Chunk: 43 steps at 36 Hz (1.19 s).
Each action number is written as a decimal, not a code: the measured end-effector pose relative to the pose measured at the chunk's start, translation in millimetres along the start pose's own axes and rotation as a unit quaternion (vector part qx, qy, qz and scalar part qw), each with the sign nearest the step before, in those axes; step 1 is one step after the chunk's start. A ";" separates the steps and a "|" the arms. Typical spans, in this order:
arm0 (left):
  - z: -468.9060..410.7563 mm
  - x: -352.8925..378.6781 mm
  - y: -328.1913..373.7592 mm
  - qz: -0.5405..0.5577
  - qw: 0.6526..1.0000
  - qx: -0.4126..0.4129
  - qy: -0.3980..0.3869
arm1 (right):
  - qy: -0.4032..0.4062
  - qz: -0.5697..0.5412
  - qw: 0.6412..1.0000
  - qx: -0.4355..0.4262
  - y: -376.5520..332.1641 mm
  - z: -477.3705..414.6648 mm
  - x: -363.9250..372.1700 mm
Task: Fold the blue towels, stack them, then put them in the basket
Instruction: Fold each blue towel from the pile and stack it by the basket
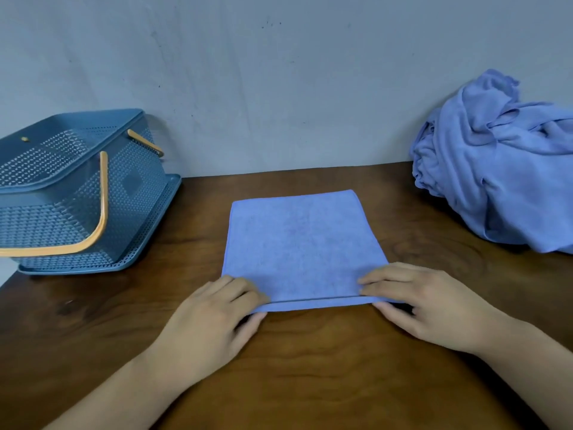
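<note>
Leftward, basket (pixel 136 197), crumpled towel pile (pixel 502 169) rightward, folded towel (pixel 304 243) between

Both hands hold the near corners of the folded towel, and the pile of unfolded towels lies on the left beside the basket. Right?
Wrong side: the head view shows the pile of unfolded towels on the right, far from the basket. The left hand and right hand do hold the folded towel by its near corners.
</note>
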<state>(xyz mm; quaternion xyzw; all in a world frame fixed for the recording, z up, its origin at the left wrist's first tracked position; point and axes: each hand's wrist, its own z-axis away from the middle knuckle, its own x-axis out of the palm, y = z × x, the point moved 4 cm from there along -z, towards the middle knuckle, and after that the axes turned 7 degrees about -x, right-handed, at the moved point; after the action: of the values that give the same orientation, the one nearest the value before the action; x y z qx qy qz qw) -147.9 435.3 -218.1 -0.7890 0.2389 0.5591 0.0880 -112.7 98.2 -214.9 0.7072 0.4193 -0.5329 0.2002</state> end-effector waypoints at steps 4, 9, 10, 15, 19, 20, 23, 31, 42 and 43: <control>21.3 -12.1 -25.1 0.012 0.999 -0.041 -0.011 | 0.031 -0.024 0.999 0.035 7.8 15.8 -7.3; 30.4 -19.2 -37.3 0.047 0.997 -0.049 -0.021 | 0.067 -0.037 0.996 0.049 10.0 20.0 -13.6; 31.2 -19.8 -37.8 0.051 0.997 -0.050 -0.022 | 0.072 -0.035 0.996 0.050 10.1 20.3 -14.7; 32.8 -19.0 -40.3 0.056 0.997 -0.054 -0.015 | 0.076 -0.065 0.990 0.099 11.4 22.0 -21.3; 33.3 -19.5 -40.6 0.070 0.996 -0.060 -0.011 | 0.074 -0.106 0.980 0.151 10.5 21.5 -25.6; 33.4 -20.2 -40.1 0.077 0.995 -0.066 -0.011 | 0.071 -0.115 0.978 0.160 9.5 20.9 -26.1; 33.1 -25.0 -37.9 0.125 0.985 -0.117 -0.004 | 0.086 -0.155 0.967 0.183 8.0 19.2 -26.4; -9.1 -38.0 -43.4 0.341 0.909 -0.221 0.086 | 0.187 -0.244 0.924 0.227 23.7 -16.8 -33.1; -126.5 -25.8 -97.9 0.319 0.881 -0.298 0.184 | 0.210 -0.230 0.914 0.259 111.6 -111.1 -34.3; -136.7 -20.4 -104.4 0.308 0.882 -0.309 0.175 | 0.207 -0.225 0.913 0.270 121.6 -117.2 -30.2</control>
<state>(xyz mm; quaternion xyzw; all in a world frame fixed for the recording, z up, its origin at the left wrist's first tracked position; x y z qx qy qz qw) 11.3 476.4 -163.6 -0.7475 0.2965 0.4564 -0.3808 51.5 103.2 -165.8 0.7159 0.4395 -0.4983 -0.2142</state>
